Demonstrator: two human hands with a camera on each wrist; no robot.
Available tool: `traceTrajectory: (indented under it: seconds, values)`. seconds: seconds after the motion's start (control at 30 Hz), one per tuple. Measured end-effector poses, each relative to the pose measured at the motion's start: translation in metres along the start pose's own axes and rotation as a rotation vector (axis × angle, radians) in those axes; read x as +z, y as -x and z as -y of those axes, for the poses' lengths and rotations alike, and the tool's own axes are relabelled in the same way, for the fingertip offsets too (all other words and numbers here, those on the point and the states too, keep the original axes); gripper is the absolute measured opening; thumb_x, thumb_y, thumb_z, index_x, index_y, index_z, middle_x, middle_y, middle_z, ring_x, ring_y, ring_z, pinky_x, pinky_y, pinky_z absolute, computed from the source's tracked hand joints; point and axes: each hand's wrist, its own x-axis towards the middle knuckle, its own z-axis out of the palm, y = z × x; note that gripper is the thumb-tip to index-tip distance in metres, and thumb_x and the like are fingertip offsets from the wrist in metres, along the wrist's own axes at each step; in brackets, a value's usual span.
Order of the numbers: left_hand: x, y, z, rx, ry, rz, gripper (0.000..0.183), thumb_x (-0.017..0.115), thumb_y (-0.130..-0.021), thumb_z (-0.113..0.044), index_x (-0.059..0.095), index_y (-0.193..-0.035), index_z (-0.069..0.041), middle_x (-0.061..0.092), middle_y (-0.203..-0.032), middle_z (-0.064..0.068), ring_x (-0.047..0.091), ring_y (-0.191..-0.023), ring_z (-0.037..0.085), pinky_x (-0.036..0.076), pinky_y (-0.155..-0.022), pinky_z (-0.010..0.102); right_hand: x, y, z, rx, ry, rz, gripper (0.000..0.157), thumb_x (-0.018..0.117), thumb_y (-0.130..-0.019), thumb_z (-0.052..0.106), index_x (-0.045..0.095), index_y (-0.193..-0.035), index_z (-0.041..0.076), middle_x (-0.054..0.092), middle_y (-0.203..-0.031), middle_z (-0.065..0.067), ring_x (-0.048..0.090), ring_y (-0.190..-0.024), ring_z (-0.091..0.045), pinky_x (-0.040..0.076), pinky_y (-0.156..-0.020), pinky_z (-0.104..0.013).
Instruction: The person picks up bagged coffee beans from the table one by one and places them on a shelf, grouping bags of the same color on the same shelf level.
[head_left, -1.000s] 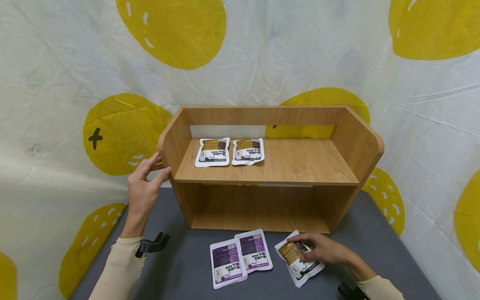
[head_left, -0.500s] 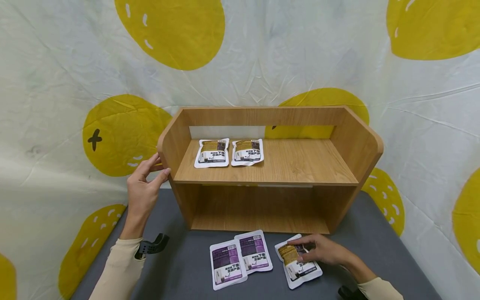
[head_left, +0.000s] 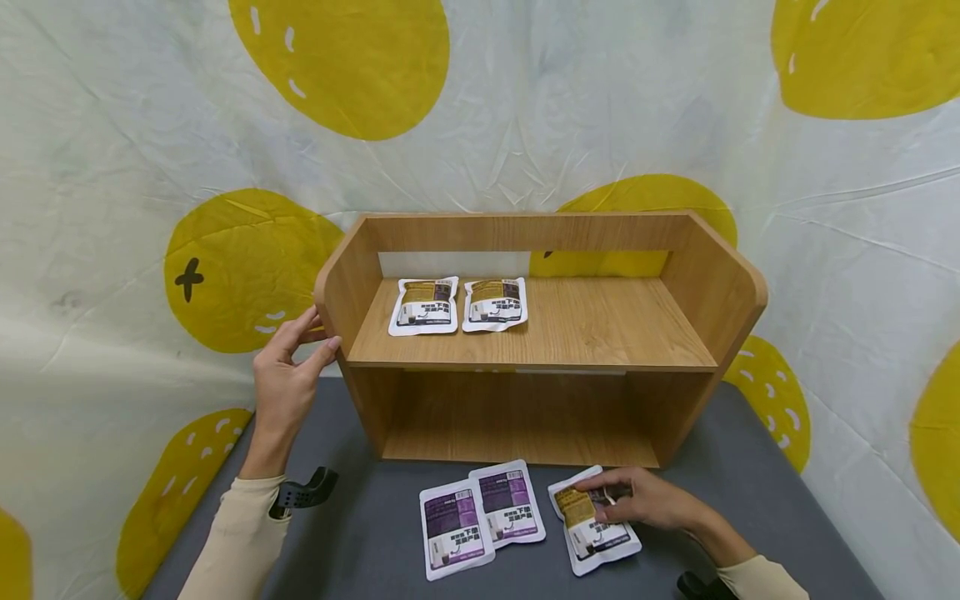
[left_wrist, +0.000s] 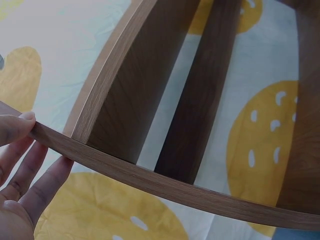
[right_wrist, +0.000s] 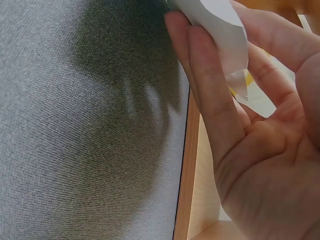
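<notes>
Far L, L hand (head_left: 288,375) grips the side panel (left_wrist: 165,185) of the wooden shelf unit (head_left: 600,325), thumb on 1 side of the edge, fingers on the other; beige sleeve (head_left: 236,529) & black wrist strap (head_left: 300,493) below it. On the unit's upper shelf, L half, 2 gold-&-white pouches (head_left: 425,312) lie side by side w/ a small gap btwn. In front, on the dark grey table (head_left: 360,533), 2 purple-&-white pouches (head_left: 456,533) lie flat, the L 1 overlapping the R 1. Just R of those, the 3rd gold-&-white pouch (head_left: 596,542) sits at an angle near the unit's front, pinched btwn thumb & fingers of R hand (head_left: 648,500); can't tell if it touches the table.
</notes>
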Motion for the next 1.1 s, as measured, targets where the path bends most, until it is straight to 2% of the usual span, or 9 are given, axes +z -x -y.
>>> traceTrajectory:
  seconds: [0.3,0.5,0.73,0.9,1.1]
  values:
    - [0.001,0.0,-0.001,-0.002,0.004,-0.001,0.058,0.075,-0.088,0.005,0.064,-0.139,-0.02,0.066,-0.121,0.011,0.068,-0.101,0.006,0.06,-0.074,0.017,0.001,0.001,0.003,-0.063,-0.019,-0.042,0.039,0.07,-0.096,0.011,0.064,-0.132,-0.001,0.062,-0.122,-0.021,0.057,-0.099,-0.015,0.051,-0.078,-0.022]
    - [0.001,0.0,-0.001,-0.008,0.014,-0.006,0.058,0.076,-0.087,0.004,0.065,-0.138,-0.02,0.067,-0.121,0.009,0.068,-0.101,0.007,0.06,-0.074,0.017,0.001,0.002,0.009,-0.072,-0.022,-0.073,0.036,0.073,-0.094,0.01,0.065,-0.128,0.0,0.062,-0.122,-0.021,0.059,-0.098,-0.016,0.052,-0.078,-0.022]
    - [0.0,-0.001,0.0,-0.001,0.018,-0.001,0.057,0.075,-0.088,0.004,0.065,-0.138,-0.021,0.067,-0.121,0.009,0.068,-0.102,0.008,0.06,-0.074,0.018,0.001,0.001,0.017,-0.141,-0.069,-0.075,0.038,0.072,-0.094,0.005,0.063,-0.129,-0.005,0.061,-0.123,-0.027,0.062,-0.097,-0.013,0.056,-0.079,-0.023]
    - [0.0,-0.001,0.0,-0.009,0.022,0.0,0.056,0.075,-0.088,0.004,0.065,-0.138,-0.02,0.067,-0.122,0.008,0.068,-0.102,0.008,0.06,-0.074,0.017,-0.001,0.0,0.026,-0.14,-0.064,-0.069,0.04,0.071,-0.094,0.006,0.062,-0.132,-0.003,0.06,-0.127,-0.026,0.062,-0.101,-0.013,0.057,-0.083,-0.023]
    - [0.0,0.0,-0.001,-0.014,0.03,0.003,0.057,0.074,-0.089,0.004,0.064,-0.139,-0.02,0.066,-0.123,0.008,0.068,-0.103,0.008,0.06,-0.075,0.018,-0.006,-0.001,0.042,-0.136,-0.072,-0.078,0.043,0.071,-0.094,0.005,0.06,-0.135,-0.005,0.058,-0.127,-0.029,0.065,-0.1,-0.017,0.06,-0.081,-0.026]
